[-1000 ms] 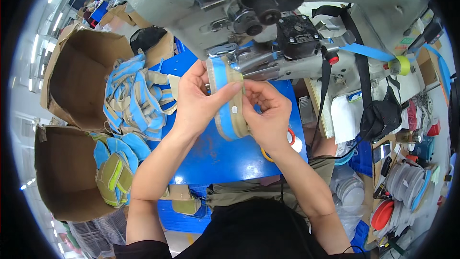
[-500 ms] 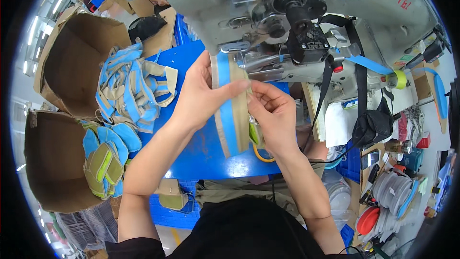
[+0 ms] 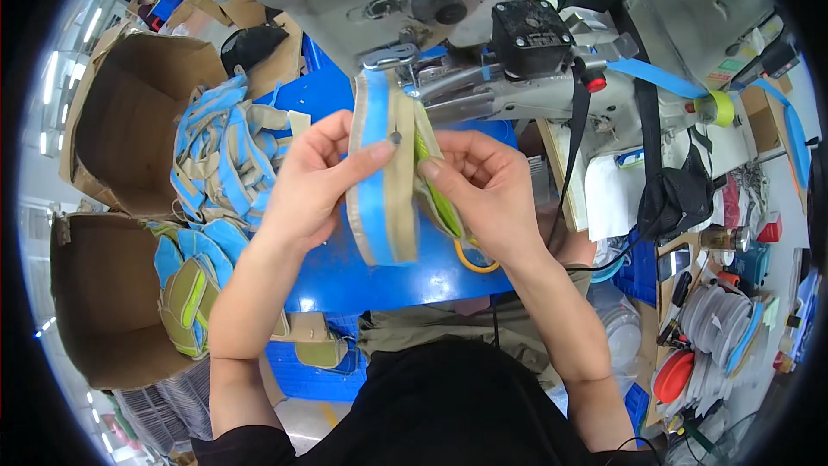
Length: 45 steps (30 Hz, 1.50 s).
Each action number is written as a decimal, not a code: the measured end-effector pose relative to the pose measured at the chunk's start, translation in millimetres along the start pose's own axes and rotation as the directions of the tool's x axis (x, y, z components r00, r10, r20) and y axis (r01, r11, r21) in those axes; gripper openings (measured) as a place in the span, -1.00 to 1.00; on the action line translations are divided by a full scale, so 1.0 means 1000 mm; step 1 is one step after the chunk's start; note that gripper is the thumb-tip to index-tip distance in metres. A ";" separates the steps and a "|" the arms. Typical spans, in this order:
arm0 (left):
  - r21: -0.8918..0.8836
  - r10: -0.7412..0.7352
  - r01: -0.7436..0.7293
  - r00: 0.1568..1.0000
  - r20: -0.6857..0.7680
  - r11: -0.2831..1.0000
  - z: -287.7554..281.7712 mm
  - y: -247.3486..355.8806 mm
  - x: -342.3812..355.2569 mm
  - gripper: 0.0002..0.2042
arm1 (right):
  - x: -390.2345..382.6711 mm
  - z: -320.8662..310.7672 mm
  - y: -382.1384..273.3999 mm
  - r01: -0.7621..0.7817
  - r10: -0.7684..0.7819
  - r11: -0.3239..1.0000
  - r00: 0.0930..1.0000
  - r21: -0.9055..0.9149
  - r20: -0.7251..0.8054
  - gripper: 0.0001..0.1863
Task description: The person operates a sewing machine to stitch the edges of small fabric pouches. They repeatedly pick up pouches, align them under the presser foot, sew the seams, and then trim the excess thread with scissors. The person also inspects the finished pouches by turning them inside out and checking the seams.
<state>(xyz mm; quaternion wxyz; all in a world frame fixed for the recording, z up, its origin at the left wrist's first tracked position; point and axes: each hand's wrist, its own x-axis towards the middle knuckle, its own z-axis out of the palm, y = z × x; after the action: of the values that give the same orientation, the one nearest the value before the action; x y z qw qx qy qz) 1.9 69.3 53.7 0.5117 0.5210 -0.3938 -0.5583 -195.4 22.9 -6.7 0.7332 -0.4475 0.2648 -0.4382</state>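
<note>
My left hand (image 3: 317,183) pinches a tan fabric strip (image 3: 373,207) with a blue band down its middle. The strip stands on edge, its upper end beneath the presser foot (image 3: 388,57) of a grey industrial sewing machine (image 3: 323,13). Between thumb and fingers, my right hand (image 3: 485,188) grips an olive fabric piece (image 3: 442,205) with a lime-green stripe, just right of the strip. The two fabrics stand apart at mid-length and come close together near the presser foot. Part of the olive piece is hidden behind my right fingers.
Blue and tan strips (image 3: 228,155) lie heaped at the left, beside a cardboard box (image 3: 129,112). A lower box (image 3: 103,293) holds olive and blue pieces (image 3: 190,293). An orange scissors handle (image 3: 473,261) rests on the blue table (image 3: 345,289). Blue tape (image 3: 660,78) runs to the machine's right.
My hands have drawn apart, and a gap has opened between the strip and the olive piece. The left hand has moved left, and more of the lime-green stripe shows. The view has shifted slightly.
</note>
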 end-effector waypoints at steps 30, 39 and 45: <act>-0.124 -0.106 0.085 0.980 -0.169 0.989 0.034 -0.006 0.021 -0.81 | -0.033 0.003 0.008 0.031 -0.030 0.990 0.999 0.139 -0.009 -0.70; -0.094 -0.072 0.058 0.985 -0.157 0.994 0.028 -0.002 0.030 -0.79 | -0.031 0.004 0.011 0.020 -0.017 0.993 0.999 0.113 -0.028 -0.70; -0.125 0.000 -0.019 0.988 -0.152 0.992 0.027 -0.007 0.025 -0.74 | -0.024 0.001 0.011 0.056 -0.055 0.997 0.998 0.060 -0.019 -0.67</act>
<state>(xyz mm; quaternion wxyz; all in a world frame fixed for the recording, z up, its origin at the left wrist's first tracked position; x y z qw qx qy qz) -24.3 43.3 45.8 0.5746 0.5267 -0.3203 -0.5383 -201.9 46.5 -16.2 0.7316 -0.4287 0.2451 -0.4699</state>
